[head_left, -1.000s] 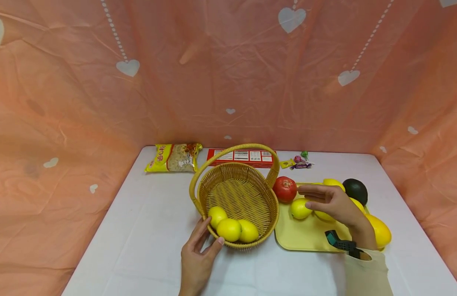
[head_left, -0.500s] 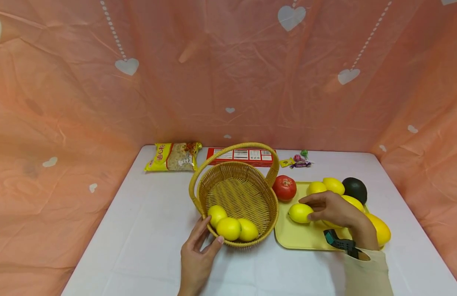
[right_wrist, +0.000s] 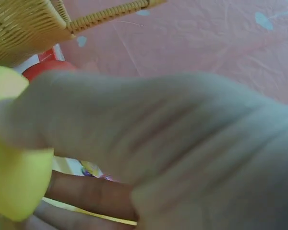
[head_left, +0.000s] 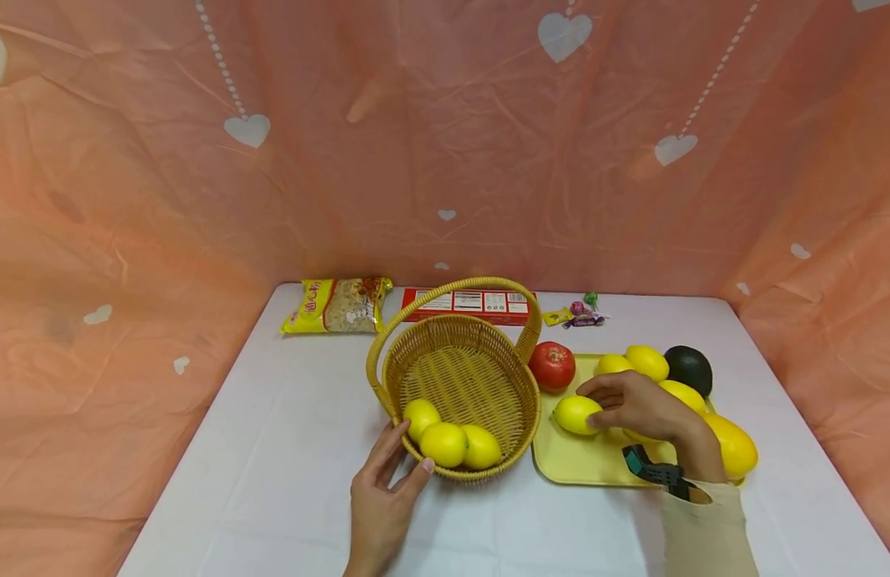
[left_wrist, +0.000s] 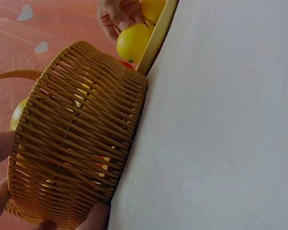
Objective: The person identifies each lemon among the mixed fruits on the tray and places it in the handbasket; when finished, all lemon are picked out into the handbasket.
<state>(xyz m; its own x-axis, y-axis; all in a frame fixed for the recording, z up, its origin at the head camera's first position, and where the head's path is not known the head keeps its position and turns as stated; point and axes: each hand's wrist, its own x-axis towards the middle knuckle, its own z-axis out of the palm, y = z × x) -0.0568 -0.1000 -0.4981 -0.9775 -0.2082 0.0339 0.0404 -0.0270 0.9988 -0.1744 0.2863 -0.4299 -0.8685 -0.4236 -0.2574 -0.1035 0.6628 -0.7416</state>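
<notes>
Above the yellow tray (head_left: 589, 471), as the head view showed, the right hand (head_left: 628, 405) pinched a lemon (head_left: 574, 415) between thumb and fingers; a second earlier those fingers had stretched over the fruit without gripping it, and half a second earlier they had come down round it; now the lemon sat a little nearer the basket (head_left: 481, 377), though whether it had left the tray could not be told. At the basket's near left rim, the left hand (head_left: 383, 497) held on with thumb and fingers, just as in both earlier frames; three lemons (head_left: 445, 445) lay inside against the near wall, unmoved; the pomegranate (head_left: 553, 366) beside the basket, the dark green fruit (head_left: 688, 371) and the mango (head_left: 734, 446) had likewise kept their places.

From the left wrist, the basket's woven outer wall filled much of the view, standing on the white table (head_left: 271, 449); the left fingers pressed on its rim and side, and beyond it the right hand gripped the lemon by the tray's edge.

From the right wrist, the blurred thumb lay across the lemon, with other fingers showing below; the basket and its handle appeared at upper left.
</notes>
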